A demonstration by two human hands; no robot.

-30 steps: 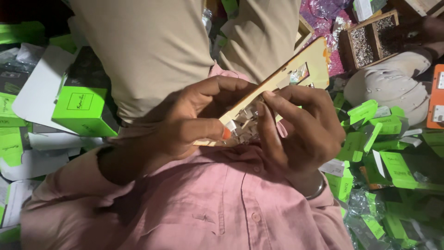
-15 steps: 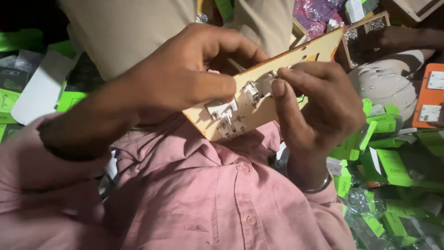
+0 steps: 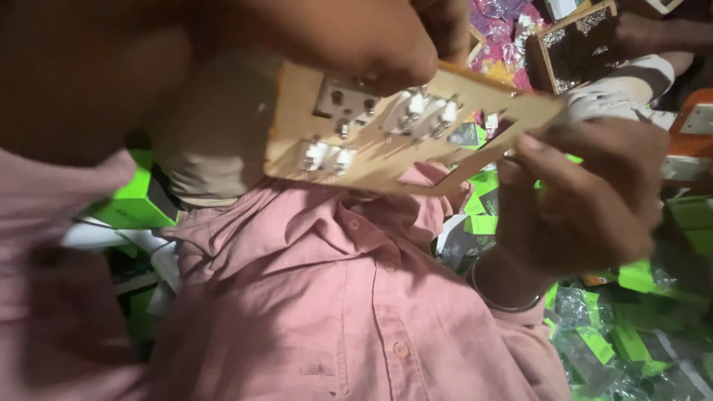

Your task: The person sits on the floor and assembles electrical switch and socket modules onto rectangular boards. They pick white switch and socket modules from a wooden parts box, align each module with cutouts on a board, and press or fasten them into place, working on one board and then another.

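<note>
I hold a flat tan wooden board [image 3: 386, 152] with cut-out slots and several small white switch and socket parts set in it, close to the camera and tilted. My left hand [image 3: 349, 41] grips its upper edge from above, fingers over the parts. My right hand [image 3: 587, 197] pinches the board's right end, thumb on top. A metal bangle [image 3: 505, 301] circles my right wrist. My pink shirt [image 3: 334, 297] fills the lower view.
Many bright green small boxes [image 3: 646, 319] and clear plastic wrappers lie scattered at the right and left. A wooden tray of small metal pieces [image 3: 572, 48] sits at the top right, next to pink packets [image 3: 505, 30] and an orange box [image 3: 694, 130].
The board has come up much closer to the camera and fills more of the view. My left arm rose with it and my right hand shifted to the board's right end.
</note>
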